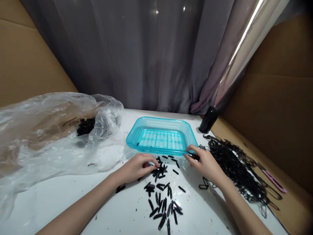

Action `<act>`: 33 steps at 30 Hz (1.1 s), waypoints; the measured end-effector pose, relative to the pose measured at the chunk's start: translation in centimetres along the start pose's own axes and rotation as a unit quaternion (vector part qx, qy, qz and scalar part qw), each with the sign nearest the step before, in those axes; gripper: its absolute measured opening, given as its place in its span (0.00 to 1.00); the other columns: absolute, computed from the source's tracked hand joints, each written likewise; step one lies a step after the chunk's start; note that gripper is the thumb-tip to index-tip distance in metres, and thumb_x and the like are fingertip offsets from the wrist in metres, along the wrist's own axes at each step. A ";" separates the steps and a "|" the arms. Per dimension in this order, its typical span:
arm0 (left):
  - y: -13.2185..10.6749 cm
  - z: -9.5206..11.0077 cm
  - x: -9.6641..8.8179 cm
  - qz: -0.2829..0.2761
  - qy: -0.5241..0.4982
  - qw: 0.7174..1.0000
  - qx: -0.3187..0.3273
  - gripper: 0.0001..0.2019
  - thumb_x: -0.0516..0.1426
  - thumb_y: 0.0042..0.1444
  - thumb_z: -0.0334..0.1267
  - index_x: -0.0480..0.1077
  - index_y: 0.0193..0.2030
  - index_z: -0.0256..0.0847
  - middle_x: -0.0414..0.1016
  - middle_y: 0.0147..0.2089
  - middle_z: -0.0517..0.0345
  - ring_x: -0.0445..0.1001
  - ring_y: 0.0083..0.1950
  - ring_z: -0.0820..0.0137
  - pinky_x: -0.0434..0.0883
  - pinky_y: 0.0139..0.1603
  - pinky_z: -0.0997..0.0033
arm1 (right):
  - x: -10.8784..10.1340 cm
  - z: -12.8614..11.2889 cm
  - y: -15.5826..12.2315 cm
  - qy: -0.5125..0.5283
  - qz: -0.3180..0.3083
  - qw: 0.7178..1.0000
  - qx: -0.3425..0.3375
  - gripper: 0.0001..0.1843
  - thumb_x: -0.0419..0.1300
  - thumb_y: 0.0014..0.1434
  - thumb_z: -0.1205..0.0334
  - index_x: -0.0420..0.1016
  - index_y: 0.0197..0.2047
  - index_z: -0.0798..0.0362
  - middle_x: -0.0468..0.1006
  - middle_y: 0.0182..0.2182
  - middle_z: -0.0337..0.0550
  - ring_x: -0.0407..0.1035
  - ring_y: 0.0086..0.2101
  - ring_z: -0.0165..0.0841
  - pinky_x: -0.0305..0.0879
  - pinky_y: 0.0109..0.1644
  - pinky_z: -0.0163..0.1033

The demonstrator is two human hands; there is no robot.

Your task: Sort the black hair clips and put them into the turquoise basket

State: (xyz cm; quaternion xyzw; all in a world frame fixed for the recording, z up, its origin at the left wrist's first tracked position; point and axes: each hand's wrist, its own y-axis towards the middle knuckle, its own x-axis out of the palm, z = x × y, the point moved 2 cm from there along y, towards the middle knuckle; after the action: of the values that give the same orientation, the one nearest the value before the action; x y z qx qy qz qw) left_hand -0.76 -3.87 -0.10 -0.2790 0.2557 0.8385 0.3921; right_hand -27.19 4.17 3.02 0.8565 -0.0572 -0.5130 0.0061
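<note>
My left hand (143, 166) is over the pile of small black elongated pieces (164, 205) on the white table. Its thumb and forefinger are drawn together at the upper part of the pile; what is between them, if anything, is too small to make out. At the basket's near right corner, my right hand (204, 161) grips a slim black piece (193, 156) between thumb and fingers. The turquoise plastic basket (158, 150) stands just beyond both hands. One tiny dark bit lies inside it near the left; its lattice floor otherwise shows through.
Left lies a crumpled clear plastic bag (53, 143) with a dark clump (85, 126) in it. A tangled heap of black loops (234, 166) spreads at right, beside a pink-handled tool (272, 179). A black cylinder (208, 120) stands behind. Cardboard walls (276, 107) and a grey curtain (134, 58) enclose the table.
</note>
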 end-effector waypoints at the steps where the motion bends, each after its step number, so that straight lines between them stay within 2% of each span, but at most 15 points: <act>1: 0.0 0.4 0.0 -0.006 -0.014 1.000 -0.002 0.10 0.55 0.63 0.37 0.79 0.41 0.43 0.81 0.43 0.55 0.74 0.34 0.74 0.67 0.33 0.79 | -0.3 0.1 0.0 0.000 -0.005 1.000 0.002 0.18 0.53 0.64 0.47 0.74 0.46 0.50 0.77 0.24 0.38 0.68 0.23 0.26 0.55 0.30 0.26; 3: -0.1 1.2 0.1 -0.026 -0.057 0.998 -0.025 0.09 0.57 0.63 0.38 0.79 0.40 0.42 0.81 0.42 0.55 0.72 0.33 0.76 0.65 0.32 0.79 | -0.8 0.3 -0.2 -0.002 -0.011 1.000 -0.001 0.18 0.54 0.63 0.46 0.75 0.45 0.50 0.77 0.26 0.38 0.69 0.25 0.26 0.54 0.30 0.26; 5: -0.3 1.9 0.4 -0.051 -0.129 0.987 -0.078 0.09 0.59 0.61 0.41 0.78 0.40 0.41 0.79 0.37 0.56 0.68 0.28 0.78 0.62 0.28 0.79 | -1.3 0.3 -0.3 -0.008 -0.019 1.000 -0.012 0.21 0.55 0.62 0.42 0.74 0.47 0.50 0.75 0.25 0.38 0.67 0.25 0.25 0.52 0.30 0.26; 7: -0.4 2.5 0.7 -0.063 -0.216 0.965 -0.137 0.10 0.61 0.60 0.44 0.75 0.41 0.39 0.76 0.32 0.60 0.63 0.22 0.81 0.59 0.24 0.80 | -1.7 0.2 -0.5 -0.004 -0.023 0.999 -0.027 0.27 0.57 0.60 0.38 0.72 0.52 0.50 0.71 0.23 0.36 0.63 0.24 0.24 0.50 0.29 0.26; 10: -0.5 3.0 1.2 -0.057 -0.344 0.920 -0.181 0.14 0.64 0.57 0.46 0.70 0.41 0.38 0.73 0.35 0.63 0.60 0.19 0.86 0.53 0.20 0.81 | -1.8 -0.4 -0.8 0.049 -0.024 0.997 -0.059 0.30 0.57 0.60 0.38 0.69 0.56 0.51 0.61 0.19 0.31 0.53 0.22 0.20 0.46 0.29 0.25; 12: -0.4 3.1 1.5 -0.049 -0.406 0.893 -0.186 0.17 0.66 0.55 0.47 0.68 0.40 0.38 0.72 0.39 0.62 0.59 0.18 0.88 0.48 0.18 0.81 | -1.3 -1.3 -1.2 0.108 -0.034 0.989 -0.095 0.26 0.55 0.63 0.41 0.71 0.53 0.53 0.53 0.17 0.29 0.47 0.22 0.18 0.45 0.29 0.25; 14: -0.3 3.0 1.6 -0.043 -0.447 0.872 -0.193 0.19 0.67 0.53 0.48 0.67 0.40 0.37 0.72 0.39 0.61 0.58 0.17 0.90 0.44 0.18 0.81 | -0.5 -2.4 -1.6 0.166 -0.055 0.976 -0.132 0.23 0.54 0.65 0.44 0.74 0.50 0.54 0.50 0.18 0.29 0.46 0.22 0.18 0.45 0.29 0.25; 17: -0.2 2.9 1.8 -0.046 -0.496 0.840 -0.214 0.22 0.69 0.50 0.49 0.67 0.39 0.36 0.69 0.31 0.65 0.54 0.16 0.89 0.40 0.17 0.81 | 1.0 -3.8 -2.2 0.220 -0.081 0.959 -0.157 0.21 0.56 0.65 0.47 0.75 0.50 0.55 0.54 0.19 0.30 0.49 0.22 0.17 0.47 0.30 0.24; 20: -0.3 2.9 2.0 -0.054 -0.533 0.814 -0.226 0.22 0.70 0.49 0.48 0.66 0.39 0.37 0.60 0.23 0.72 0.51 0.16 0.87 0.41 0.17 0.81 | 2.2 -4.6 -2.5 0.265 -0.096 0.950 -0.137 0.24 0.55 0.65 0.46 0.73 0.53 0.56 0.53 0.18 0.29 0.48 0.21 0.17 0.46 0.29 0.25; 26: -0.4 3.0 2.2 -0.065 -0.533 0.810 -0.237 0.22 0.71 0.48 0.48 0.67 0.39 0.37 0.61 0.22 0.72 0.52 0.16 0.87 0.41 0.16 0.81 | 3.0 -4.5 -2.5 0.302 -0.092 0.945 -0.086 0.25 0.56 0.63 0.43 0.76 0.48 0.57 0.55 0.17 0.30 0.48 0.21 0.17 0.45 0.28 0.26; 33: -0.4 3.2 2.3 -0.076 -0.525 0.813 -0.240 0.23 0.71 0.47 0.49 0.68 0.40 0.37 0.63 0.25 0.70 0.54 0.16 0.87 0.40 0.16 0.81 | 3.1 -4.6 -2.3 0.316 -0.097 0.942 -0.052 0.23 0.59 0.60 0.44 0.78 0.42 0.56 0.56 0.18 0.31 0.51 0.21 0.17 0.47 0.28 0.25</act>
State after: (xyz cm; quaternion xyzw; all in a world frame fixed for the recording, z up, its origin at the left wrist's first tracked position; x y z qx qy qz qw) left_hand -2.52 -0.39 0.52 0.1001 -0.2210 0.8596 0.4497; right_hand -21.53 5.95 2.31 0.9744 0.0578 -0.2164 0.0182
